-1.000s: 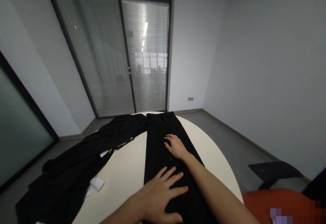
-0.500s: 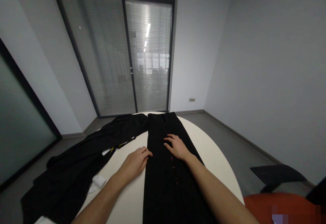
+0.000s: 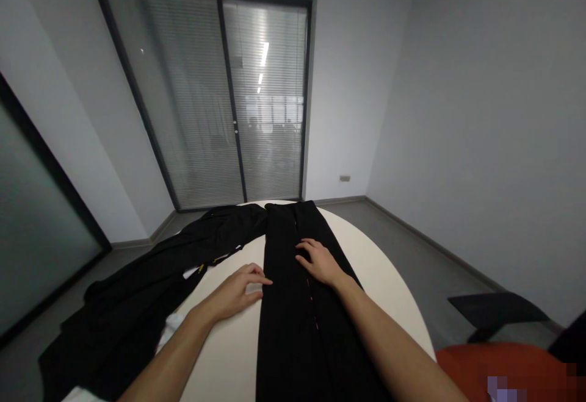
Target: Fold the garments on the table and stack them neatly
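A pair of black trousers (image 3: 286,316) lies lengthwise down the middle of the round white table (image 3: 389,268). Between its two legs runs a narrow gap with small pinkish bits showing. My left hand (image 3: 240,289) is at the left edge of the trousers, thumb and fingers apart, the index fingertip touching the cloth. Flat on the upper part of the trousers rests my right hand (image 3: 320,260), its fingers spread near the gap.
Another black garment (image 3: 137,286) with white and yellow tags is heaped over the table's left side. An orange chair (image 3: 494,359) with a dark armrest (image 3: 497,309) stands at the lower right. Beyond the table is a glass door (image 3: 183,97) with blinds.
The fingers of my left hand, closer together before, have spread apart, and the hand has shifted slightly left. My right hand has stayed nearly in place on the trousers.
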The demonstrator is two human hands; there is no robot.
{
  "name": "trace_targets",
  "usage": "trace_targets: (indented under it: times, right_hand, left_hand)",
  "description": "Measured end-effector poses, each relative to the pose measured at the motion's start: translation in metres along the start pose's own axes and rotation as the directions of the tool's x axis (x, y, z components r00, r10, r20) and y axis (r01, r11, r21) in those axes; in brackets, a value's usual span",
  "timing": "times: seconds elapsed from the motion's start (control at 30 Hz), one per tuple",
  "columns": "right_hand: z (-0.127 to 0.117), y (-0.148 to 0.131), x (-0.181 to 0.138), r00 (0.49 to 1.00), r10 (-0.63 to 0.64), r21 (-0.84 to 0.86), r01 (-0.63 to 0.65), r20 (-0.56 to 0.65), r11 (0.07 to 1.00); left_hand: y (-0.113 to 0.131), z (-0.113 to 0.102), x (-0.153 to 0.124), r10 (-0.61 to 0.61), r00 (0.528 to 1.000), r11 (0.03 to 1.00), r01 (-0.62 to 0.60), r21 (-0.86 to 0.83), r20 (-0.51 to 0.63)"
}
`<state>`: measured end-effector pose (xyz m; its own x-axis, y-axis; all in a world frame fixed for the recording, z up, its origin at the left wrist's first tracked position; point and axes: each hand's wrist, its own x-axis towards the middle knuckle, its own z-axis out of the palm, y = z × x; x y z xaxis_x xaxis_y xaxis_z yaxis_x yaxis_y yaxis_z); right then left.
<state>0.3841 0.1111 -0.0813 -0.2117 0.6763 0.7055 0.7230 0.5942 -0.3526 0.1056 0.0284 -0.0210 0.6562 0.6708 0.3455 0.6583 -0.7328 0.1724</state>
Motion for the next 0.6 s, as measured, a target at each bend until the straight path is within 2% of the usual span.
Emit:
trace_targets:
  times: [0.07,0.13,0.23,0.33,0.4,0.6]
  right_hand:
    - [-0.006,0.003,0.0,0.991,0.098,-0.067,-0.105,-0.093,0.992]
    - [-0.013,0.013,-0.001,0.959,0.232,-0.133,-0.254,-0.16,0.958]
    - [-0.023,0.038,-0.004,0.925,0.363,-0.168,-0.377,-0.108,0.911]
    - [-0.03,0.061,-0.008,0.946,0.322,-0.146,-0.315,0.026,0.938]
    - [-0.031,0.068,-0.009,0.954,0.29,-0.143,-0.278,0.075,0.95]
    - [-0.031,0.062,-0.01,0.956,0.288,-0.16,-0.276,0.054,0.948]
  left_hand:
    - [0.003,-0.002,0.001,-0.03,0.999,0.999,0.03,0.011,0.021]
    - [0.005,-0.002,0.002,-0.053,0.997,0.998,0.051,0.04,0.051]
    - [0.008,-0.001,0.003,-0.071,0.989,0.997,0.066,0.042,0.126]
    - [0.012,0.0,0.002,-0.072,0.978,0.997,0.075,-0.009,0.196]
    - [0.016,-0.001,0.0,-0.069,0.971,0.997,0.073,-0.009,0.231]
    - [0.037,-0.006,-0.003,-0.013,0.955,1.0,0.005,0.031,0.297]
